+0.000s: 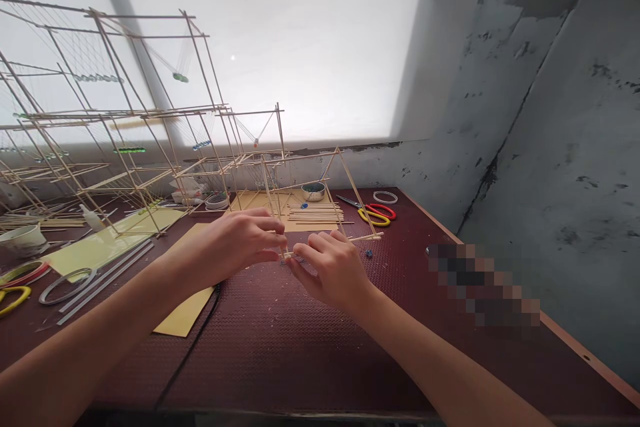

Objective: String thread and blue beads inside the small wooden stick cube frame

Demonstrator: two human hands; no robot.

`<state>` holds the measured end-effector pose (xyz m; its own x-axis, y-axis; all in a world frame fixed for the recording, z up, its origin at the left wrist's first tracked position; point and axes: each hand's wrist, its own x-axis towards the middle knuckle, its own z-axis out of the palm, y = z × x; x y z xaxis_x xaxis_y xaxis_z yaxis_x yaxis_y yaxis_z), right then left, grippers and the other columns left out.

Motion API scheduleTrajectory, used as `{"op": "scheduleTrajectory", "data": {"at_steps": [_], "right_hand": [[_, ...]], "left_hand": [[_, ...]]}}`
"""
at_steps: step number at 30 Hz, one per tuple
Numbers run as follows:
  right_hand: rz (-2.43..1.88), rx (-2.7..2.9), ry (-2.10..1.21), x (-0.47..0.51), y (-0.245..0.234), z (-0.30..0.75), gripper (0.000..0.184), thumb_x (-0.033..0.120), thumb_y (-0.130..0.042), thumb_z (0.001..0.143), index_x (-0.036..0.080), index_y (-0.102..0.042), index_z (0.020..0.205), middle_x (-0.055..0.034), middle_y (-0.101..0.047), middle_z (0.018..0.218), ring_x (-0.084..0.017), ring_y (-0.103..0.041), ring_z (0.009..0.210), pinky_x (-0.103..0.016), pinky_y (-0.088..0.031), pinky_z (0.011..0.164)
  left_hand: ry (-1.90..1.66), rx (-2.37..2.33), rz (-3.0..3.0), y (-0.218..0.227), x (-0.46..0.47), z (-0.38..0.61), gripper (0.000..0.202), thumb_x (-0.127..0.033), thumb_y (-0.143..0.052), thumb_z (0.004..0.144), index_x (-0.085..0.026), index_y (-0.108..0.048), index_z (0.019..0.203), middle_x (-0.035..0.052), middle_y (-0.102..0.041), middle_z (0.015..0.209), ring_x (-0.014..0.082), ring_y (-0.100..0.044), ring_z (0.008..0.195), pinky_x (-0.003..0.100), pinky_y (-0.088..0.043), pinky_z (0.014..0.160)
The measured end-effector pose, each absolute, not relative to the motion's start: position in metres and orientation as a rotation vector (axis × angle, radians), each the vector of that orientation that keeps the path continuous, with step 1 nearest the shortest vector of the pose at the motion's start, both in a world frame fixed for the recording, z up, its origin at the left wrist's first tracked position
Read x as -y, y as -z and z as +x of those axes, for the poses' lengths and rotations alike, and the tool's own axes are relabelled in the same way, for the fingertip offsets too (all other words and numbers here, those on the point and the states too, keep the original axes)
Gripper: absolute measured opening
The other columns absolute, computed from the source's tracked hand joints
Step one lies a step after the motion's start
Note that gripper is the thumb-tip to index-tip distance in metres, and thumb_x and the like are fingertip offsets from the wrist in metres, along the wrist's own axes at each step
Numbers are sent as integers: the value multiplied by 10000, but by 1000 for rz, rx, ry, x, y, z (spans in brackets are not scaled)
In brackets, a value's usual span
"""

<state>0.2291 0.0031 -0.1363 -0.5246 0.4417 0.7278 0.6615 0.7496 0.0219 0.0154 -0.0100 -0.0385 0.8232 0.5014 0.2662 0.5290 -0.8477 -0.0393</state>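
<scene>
A small frame of thin wooden sticks (345, 173) stands on the dark red table (280, 340) in front of me. My left hand (240, 240) and my right hand (333, 270) meet at its near bottom corner. Both hands have their fingers pinched together on the stick joint there. A tiny blue bead (369, 253) lies on the table just right of my right hand. What sits between my fingertips besides the sticks is too small to make out.
Larger stick frames (115, 127) with hanging beads fill the back left. Loose sticks (315, 213) on yellow card, a small bowl (313, 191), red and yellow scissors (373, 213), tape rings (385, 197) and a black cable (190, 347) lie around. A grey wall rises at right.
</scene>
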Motion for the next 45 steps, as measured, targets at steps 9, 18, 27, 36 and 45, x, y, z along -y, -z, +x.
{"op": "scheduleTrajectory", "data": {"at_steps": [9,18,27,36,45], "right_hand": [[-799,2216,377,-4,137,230,297,391,-479,989,200,-664,857,-30,-612,748,-173,-539,736,-326,-338,759],[-785,2225,440,-5,135,232,299,375,-462,1001,187,-675,907,-31,-616,741,-182,-539,720,-339,-324,733],[-757,2314,489,-3,128,235,312,359,-417,1026,195,-670,942,-25,-609,749,-178,-488,677,-332,-286,692],[-709,2333,424,-4,130,234,287,293,-390,1034,167,-631,943,-27,-637,791,-176,-524,736,-337,-285,713],[-764,2321,418,-1,131,232,278,293,-407,1019,182,-610,865,-26,-631,782,-176,-521,738,-341,-280,725]], "left_hand": [[372,828,-2861,40,10,14,103,-249,-614,935,-239,-717,932,24,-695,977,169,-633,914,282,-466,765],[170,789,-2776,31,9,29,119,-226,-629,919,-250,-716,997,24,-680,935,149,-657,852,253,-489,771],[-204,482,-2485,30,8,35,168,-70,-588,896,-156,-673,780,47,-649,791,180,-599,692,313,-422,580],[-166,374,-2422,31,5,33,250,-69,-511,939,-156,-662,760,30,-617,736,152,-570,626,315,-384,551],[-127,324,-2450,32,1,29,263,-78,-552,920,-167,-635,687,11,-605,697,148,-537,567,341,-320,515]]}}
